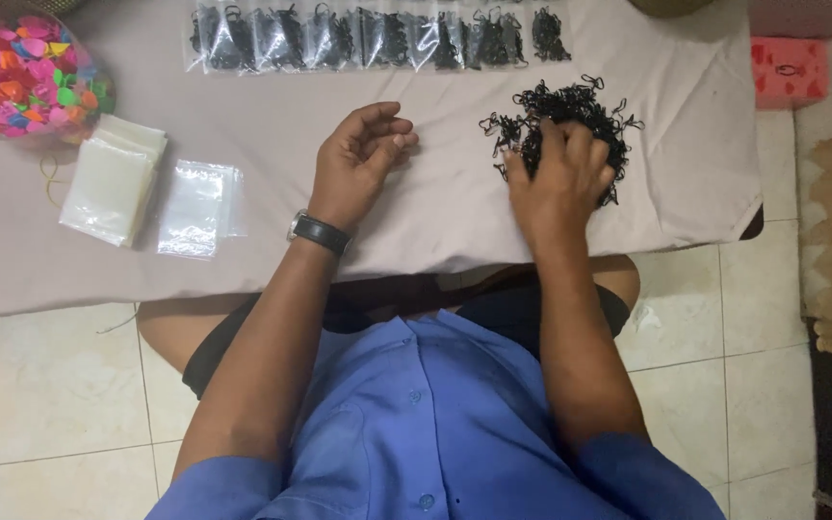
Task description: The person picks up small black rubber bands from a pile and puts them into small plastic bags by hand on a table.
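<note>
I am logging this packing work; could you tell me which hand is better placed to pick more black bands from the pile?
Probably the right hand: it rests on the pile of black bands, while the left hand lies apart.

Right hand digs into black loop pile (left hand curled beside it).

Light is even and fairly bright, from above. Shadows under the hands are soft and short. The clear bags at upper centre show small glints. Focus is slightly soft throughout, with mild bending at the edges.

Colourful balloon bag, pink box
</note>
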